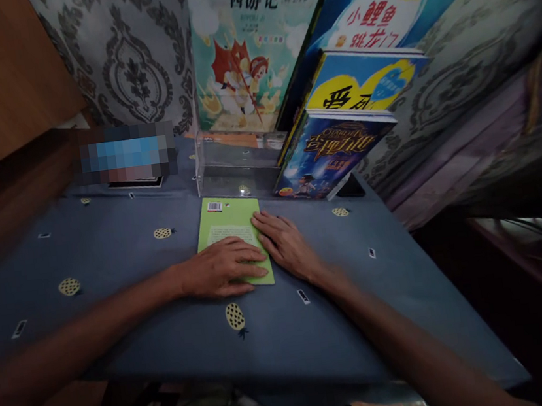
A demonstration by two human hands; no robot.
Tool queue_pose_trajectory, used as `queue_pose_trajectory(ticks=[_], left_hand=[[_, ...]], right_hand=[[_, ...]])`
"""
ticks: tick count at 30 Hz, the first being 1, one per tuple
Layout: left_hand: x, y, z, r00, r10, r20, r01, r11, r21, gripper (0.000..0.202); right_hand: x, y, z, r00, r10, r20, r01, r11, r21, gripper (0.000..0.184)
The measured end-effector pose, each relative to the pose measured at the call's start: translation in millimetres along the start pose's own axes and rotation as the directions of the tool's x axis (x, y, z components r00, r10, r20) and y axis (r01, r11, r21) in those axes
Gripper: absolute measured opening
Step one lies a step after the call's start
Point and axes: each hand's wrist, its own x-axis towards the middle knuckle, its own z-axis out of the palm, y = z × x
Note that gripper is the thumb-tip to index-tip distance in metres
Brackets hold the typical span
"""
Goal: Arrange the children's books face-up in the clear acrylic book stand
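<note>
A thin green book (232, 211) lies on the blue tablecloth with a barcode and a block of print facing up. My left hand (227, 266) rests flat across its lower part, fingers stretched out and hiding some of the print. Along the book's right edge lies my right hand (283, 240), its fingertips touching that edge and its fingers extended. Neither hand grips anything.
Behind the green book stands a clear acrylic book rack (242, 173) with several upright children's books, among them a dark blue one (327, 153) and a yellow-and-blue one (359, 80). A pixelated item (129, 154) is at the back left. The table's (443, 313) right edge slants toward me.
</note>
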Motion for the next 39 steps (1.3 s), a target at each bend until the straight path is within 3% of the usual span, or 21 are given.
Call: queue_pose_trajectory(ticks=[7, 12, 18, 22, 25, 28, 31, 34, 39], left_hand=[[0, 5, -5.2, 0.995, -0.047, -0.088, 0.046, 0.999, -0.013, 0.023], [1, 6, -6.0, 0.989, -0.066, -0.134, 0.059, 0.997, -0.051, 0.025], [-4, 8, -9.7, 0.999, -0.019, -0.051, 0.022, 0.998, 0.066, 0.023], [-28, 8, -18.4, 1.000, 0.002, -0.027, 0.001, 0.993, 0.117, 0.022], [-54, 5, -24.2, 0.992, -0.087, -0.091, 0.098, 0.987, 0.126, 0.028], [-74, -2, -26.9, 0.964, -0.211, -0.163, 0.234, 0.962, 0.137, 0.036], [-83, -8, -26.8, 0.948, -0.275, -0.161, 0.296, 0.946, 0.129, 0.039], [-85, -10, -25.1, 0.943, -0.303, -0.137, 0.318, 0.942, 0.108, 0.041], [-88, -12, -22.9, 0.936, -0.333, -0.110, 0.344, 0.934, 0.100, 0.048]], right_hand=[[-54, -31, -10, 0.992, -0.123, 0.004, 0.123, 0.992, 0.010, 0.047], [-71, -45, -14, 0.979, -0.203, 0.008, 0.203, 0.979, -0.011, 0.050], [-72, -46, -15, 0.979, -0.204, 0.013, 0.204, 0.979, -0.021, 0.051], [-73, -48, -17, 0.981, -0.192, 0.017, 0.192, 0.981, -0.026, 0.049], [-67, -61, -17, 0.978, -0.202, 0.051, 0.203, 0.979, -0.022, 0.045], [-54, -84, -12, 0.950, -0.288, 0.119, 0.287, 0.957, 0.031, 0.044], [-41, -100, -6, 0.915, -0.365, 0.170, 0.355, 0.931, 0.089, 0.049], [-42, -96, -6, 0.920, -0.355, 0.164, 0.343, 0.934, 0.100, 0.053], [-69, -60, -12, 0.969, -0.228, 0.092, 0.224, 0.973, 0.054, 0.060]])
